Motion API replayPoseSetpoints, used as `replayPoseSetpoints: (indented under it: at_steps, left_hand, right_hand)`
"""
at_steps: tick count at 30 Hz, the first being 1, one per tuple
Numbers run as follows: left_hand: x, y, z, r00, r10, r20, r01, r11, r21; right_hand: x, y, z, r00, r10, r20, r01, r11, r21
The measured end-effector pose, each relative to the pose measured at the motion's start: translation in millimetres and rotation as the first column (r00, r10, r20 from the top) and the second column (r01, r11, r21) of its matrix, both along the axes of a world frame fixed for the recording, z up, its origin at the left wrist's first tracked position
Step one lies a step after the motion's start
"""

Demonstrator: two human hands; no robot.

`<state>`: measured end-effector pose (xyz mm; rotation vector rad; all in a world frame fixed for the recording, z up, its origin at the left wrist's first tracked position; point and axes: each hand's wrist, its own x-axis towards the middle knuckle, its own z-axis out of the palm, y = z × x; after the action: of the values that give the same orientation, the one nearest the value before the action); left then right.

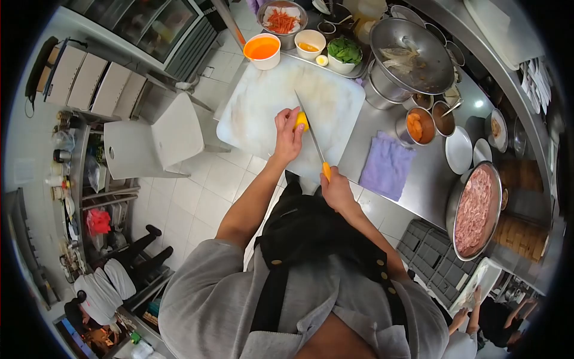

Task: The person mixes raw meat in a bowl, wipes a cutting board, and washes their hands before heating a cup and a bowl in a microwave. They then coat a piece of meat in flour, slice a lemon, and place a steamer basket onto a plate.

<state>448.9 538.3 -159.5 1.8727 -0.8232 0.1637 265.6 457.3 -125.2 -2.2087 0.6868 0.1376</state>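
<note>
Over the white cutting board (pixel 254 107), my left hand (pixel 288 135) is closed around a small yellow piece of food (pixel 301 122). My right hand (pixel 338 189) grips the orange handle of a long knife (pixel 317 146), low at the board's near edge. The blade points up and left across the board, right beside the yellow piece; whether it touches the piece I cannot tell. At the board's far edge are a white tub of orange liquid (pixel 262 49), a bowl with yellow liquid (pixel 310 46), a halved egg (pixel 321 60) and a bowl of green leaves (pixel 344 54).
A purple cloth (pixel 387 165) lies on the steel counter right of the board. Beyond it are a pot of orange pieces (pixel 419 126), a large metal pan (pixel 411 55) and a big bowl of raw meat (pixel 475 209). A white chair (pixel 173 128) stands left. Other people work at lower left and lower right.
</note>
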Motion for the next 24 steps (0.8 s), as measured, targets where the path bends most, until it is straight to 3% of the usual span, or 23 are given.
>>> replayPoseSetpoints:
  at_steps: [3, 8, 24]
  left_hand:
    - [-1, -3, -5, 0.999, 0.032, -0.006, -0.032, 0.999, -0.035]
    - [0, -4, -4, 0.997, 0.075, 0.022, -0.073, 0.994, -0.075]
    - [3, -1, -7, 0.996, 0.071, -0.045, -0.076, 0.988, -0.133]
  right_hand:
    - [1, -9, 4, 0.998, 0.066, 0.02, -0.063, 0.991, -0.119]
    - [-8, -12, 47, 0.998, 0.067, 0.013, -0.064, 0.989, -0.133]
    - [1, 2, 72, 0.989, 0.149, -0.004, -0.147, 0.964, -0.222]
